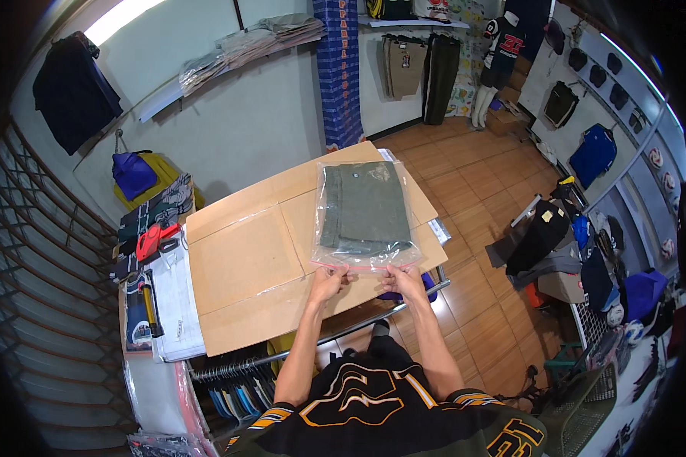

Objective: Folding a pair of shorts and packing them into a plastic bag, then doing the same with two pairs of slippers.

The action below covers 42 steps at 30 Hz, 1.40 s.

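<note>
A folded olive-green garment (371, 208) lies flat inside a clear plastic zip bag (417, 251) on a large cardboard sheet (240, 245). The bag's red zip strip runs along its near edge. My left hand (328, 284) pinches that edge near its left end between thumb and fingers. Toward the right end, my right hand (405, 283) pinches the same edge. Whether the strip is sealed I cannot tell.
Left of the cardboard lie a red tape dispenser (155, 241), a yellow-handled tool (148, 305) and white paper sheets (174, 297). A metal rail (389, 311) with hanging clothes (246, 394) runs under the near edge. Clothes pile up (549, 234) at right, beyond the tiled floor (474, 285).
</note>
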{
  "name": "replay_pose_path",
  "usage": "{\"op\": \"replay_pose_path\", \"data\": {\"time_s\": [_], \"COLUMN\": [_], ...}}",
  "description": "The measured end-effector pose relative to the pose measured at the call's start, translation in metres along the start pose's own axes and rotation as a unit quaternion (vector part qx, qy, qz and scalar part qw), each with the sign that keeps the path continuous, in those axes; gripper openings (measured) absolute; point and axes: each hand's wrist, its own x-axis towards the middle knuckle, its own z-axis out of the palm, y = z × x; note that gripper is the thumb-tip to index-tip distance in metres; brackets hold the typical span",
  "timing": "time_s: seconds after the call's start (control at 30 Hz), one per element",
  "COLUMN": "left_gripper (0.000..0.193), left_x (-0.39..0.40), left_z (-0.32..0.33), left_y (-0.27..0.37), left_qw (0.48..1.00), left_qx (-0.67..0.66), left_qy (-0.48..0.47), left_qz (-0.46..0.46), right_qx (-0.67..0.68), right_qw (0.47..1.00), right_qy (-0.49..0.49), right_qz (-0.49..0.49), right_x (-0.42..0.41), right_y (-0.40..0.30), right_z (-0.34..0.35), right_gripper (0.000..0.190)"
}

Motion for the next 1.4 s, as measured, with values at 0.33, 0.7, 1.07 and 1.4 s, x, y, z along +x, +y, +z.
{"op": "replay_pose_path", "data": {"time_s": [0.33, 0.7, 1.07, 1.4], "left_gripper": [0.03, 0.031, 0.03, 0.025], "left_x": [0.004, 0.002, -0.007, -0.021], "left_z": [0.006, 0.007, -0.012, -0.059], "left_y": [-0.001, -0.004, 0.0, -0.007], "left_qw": [1.0, 1.0, 1.0, 0.997], "left_qx": [-0.014, 0.01, -0.002, -0.046], "left_qy": [-0.007, 0.012, 0.021, 0.059], "left_qz": [0.006, 0.021, -0.001, -0.026], "right_qx": [0.005, 0.0, 0.053, 0.061], "right_qw": [0.999, 1.0, 0.998, 0.994], "right_qy": [-0.016, -0.019, 0.024, 0.089], "right_qz": [0.032, 0.007, 0.002, -0.009], "right_x": [0.0, -0.006, -0.005, -0.024], "right_y": [0.0, -0.002, 0.0, -0.016], "right_z": [0.008, 0.018, -0.002, -0.056], "right_gripper": [0.025, 0.025, 0.023, 0.026]}}
